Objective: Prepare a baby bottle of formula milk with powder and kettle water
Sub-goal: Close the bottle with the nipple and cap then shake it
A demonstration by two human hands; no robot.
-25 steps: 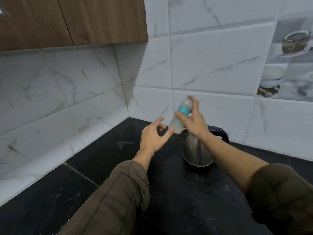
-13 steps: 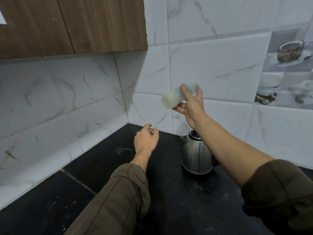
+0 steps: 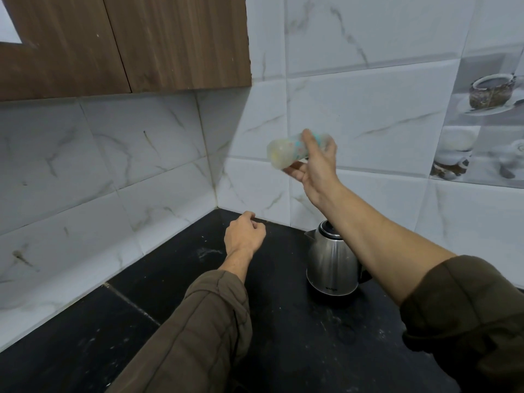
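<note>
the right hand (image 3: 314,168) is raised in front of the tiled wall (image 3: 368,109), its thumb and fingers curled round a baby bottle (image 3: 285,153). the bottle lies nearly on its side in the air, its pale base turned toward the left and its blue-marked upper end behind the fingers; it is blurred, so what is inside cannot be told. it hangs well above the steel kettle (image 3: 330,265), which stands upright on the black tabletop (image 3: 283,344) close to the wall, partly hidden by the right forearm. the left hand (image 3: 243,236) hovers lower, over the far corner of the tabletop and to the left of the kettle, apart from it, with its fingers loosely curled and nothing in them. both arms wear dark olive sleeves (image 3: 198,330), the right one pushed up past the forearm. a brown wooden cabinet (image 3: 127,43) hangs on the wall at the upper left.
</note>
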